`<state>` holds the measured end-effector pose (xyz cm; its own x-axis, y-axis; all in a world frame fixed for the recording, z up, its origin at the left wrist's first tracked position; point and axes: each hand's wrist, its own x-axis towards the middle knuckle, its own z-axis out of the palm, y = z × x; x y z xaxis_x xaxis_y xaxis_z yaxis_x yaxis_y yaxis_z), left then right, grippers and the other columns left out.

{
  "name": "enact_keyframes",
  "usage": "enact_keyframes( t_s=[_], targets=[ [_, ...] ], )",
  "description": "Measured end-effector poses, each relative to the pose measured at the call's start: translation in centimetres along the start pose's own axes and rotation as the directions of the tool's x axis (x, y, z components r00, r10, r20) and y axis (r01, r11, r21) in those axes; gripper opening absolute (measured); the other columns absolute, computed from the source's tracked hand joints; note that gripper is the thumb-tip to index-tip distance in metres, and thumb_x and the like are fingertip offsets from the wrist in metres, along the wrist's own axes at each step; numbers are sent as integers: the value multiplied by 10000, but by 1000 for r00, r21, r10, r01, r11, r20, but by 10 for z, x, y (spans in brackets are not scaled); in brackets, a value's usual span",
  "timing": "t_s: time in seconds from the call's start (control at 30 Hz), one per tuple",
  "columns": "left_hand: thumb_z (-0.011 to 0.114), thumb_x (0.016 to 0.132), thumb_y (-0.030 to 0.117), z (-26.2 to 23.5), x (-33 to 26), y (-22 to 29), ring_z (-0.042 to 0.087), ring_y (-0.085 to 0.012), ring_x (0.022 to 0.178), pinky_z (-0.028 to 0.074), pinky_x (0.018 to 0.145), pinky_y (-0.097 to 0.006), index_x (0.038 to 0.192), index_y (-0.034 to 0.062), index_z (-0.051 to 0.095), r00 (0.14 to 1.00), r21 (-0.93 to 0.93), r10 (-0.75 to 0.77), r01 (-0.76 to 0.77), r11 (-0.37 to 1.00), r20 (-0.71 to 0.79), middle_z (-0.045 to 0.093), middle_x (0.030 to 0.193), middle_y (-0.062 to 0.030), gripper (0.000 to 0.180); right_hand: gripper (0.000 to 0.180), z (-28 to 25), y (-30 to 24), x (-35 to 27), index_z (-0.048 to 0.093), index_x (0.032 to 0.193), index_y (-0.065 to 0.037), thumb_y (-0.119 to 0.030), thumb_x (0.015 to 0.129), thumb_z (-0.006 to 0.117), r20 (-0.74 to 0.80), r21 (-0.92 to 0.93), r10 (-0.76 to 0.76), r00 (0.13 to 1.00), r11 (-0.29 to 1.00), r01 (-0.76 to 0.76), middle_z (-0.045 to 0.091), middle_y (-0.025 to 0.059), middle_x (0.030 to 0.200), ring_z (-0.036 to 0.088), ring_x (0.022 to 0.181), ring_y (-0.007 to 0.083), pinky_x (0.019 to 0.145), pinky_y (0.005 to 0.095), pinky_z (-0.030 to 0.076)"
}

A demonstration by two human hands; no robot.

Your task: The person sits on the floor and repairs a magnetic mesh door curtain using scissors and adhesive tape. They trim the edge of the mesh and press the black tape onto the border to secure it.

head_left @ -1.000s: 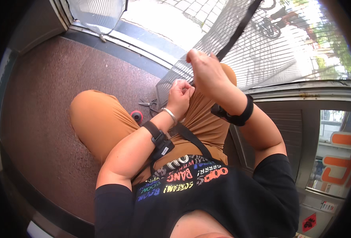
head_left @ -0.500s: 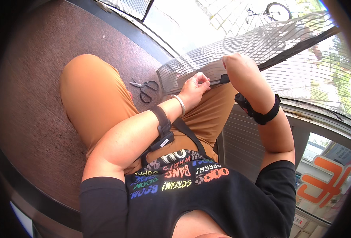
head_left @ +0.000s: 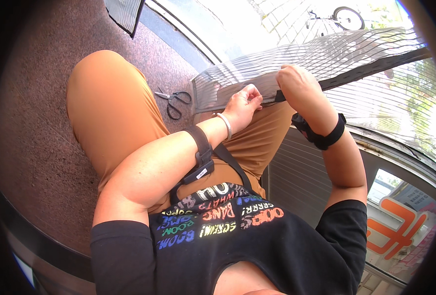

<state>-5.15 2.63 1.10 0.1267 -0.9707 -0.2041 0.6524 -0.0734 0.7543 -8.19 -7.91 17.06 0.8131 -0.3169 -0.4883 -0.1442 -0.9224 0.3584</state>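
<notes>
A sheer striped mesh curtain (head_left: 346, 59) with a dark edge strip (head_left: 375, 66) lies across my raised right knee and runs off to the far right. My left hand (head_left: 244, 104) is closed in a pinch at the curtain's near edge, over the knee. Anything thin between its fingertips is too small to make out. Just right of it, my right hand (head_left: 298, 82) is curled closed on the dark edge strip, its back upward and its fingertips hidden. Black-handled scissors (head_left: 173, 102) lie between my knees, left of the curtain's end.
I sit cross-legged on a speckled brown surface (head_left: 36, 128) with a dark rounded rim. Another piece of mesh (head_left: 127, 14) hangs at the top left. A glass panel with an orange sign (head_left: 395, 228) stands at the right. Outside is a bicycle (head_left: 347, 18) on paving.
The view has shifted slightly, so the scissors and my left knee appear further left and higher. Both hands stay at the curtain's edge with almost the same grip.
</notes>
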Motion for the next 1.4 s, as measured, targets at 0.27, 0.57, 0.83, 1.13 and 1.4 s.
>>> enact_keyframes(
  t_s=[0.27,0.57,0.83,1.13,1.4],
  targets=[
    [528,914,174,-3,3,-2,597,-117,828,468,730,-251,918,69,516,999,-63,-50,51,997,19,603,988,-44,105,20,0,-3,-12,550,717,-34,-26,711,533,-265,203,-134,955,960,191,537,97,715,569,746,241,658,311,479],
    [606,870,162,-9,6,-2,596,-98,744,488,661,-232,863,69,576,985,-257,-162,171,951,54,593,796,2,98,26,6,-3,-6,535,732,-6,-14,719,514,-107,393,-163,981,899,192,543,137,665,544,663,307,590,351,445],
    [591,880,160,-11,7,-2,592,-94,729,492,673,-226,862,78,574,979,-255,-194,203,945,62,598,807,4,85,71,12,-10,1,568,671,-8,-62,710,542,-2,381,-164,987,912,152,558,151,655,553,652,336,582,380,445],
    [557,899,153,-11,8,0,605,-106,743,504,684,-236,870,49,562,976,-233,-209,217,948,61,606,826,-23,108,90,12,-10,2,618,769,-63,-33,736,539,169,264,-295,940,933,245,561,88,712,581,712,275,621,357,454],
    [547,894,142,-10,14,3,625,-124,713,518,643,-234,878,24,553,974,-175,-219,226,958,56,621,866,-62,119,82,7,-15,-4,565,835,-37,-102,812,521,-18,357,-292,956,892,279,593,108,762,591,734,269,645,350,456]
  ],
)
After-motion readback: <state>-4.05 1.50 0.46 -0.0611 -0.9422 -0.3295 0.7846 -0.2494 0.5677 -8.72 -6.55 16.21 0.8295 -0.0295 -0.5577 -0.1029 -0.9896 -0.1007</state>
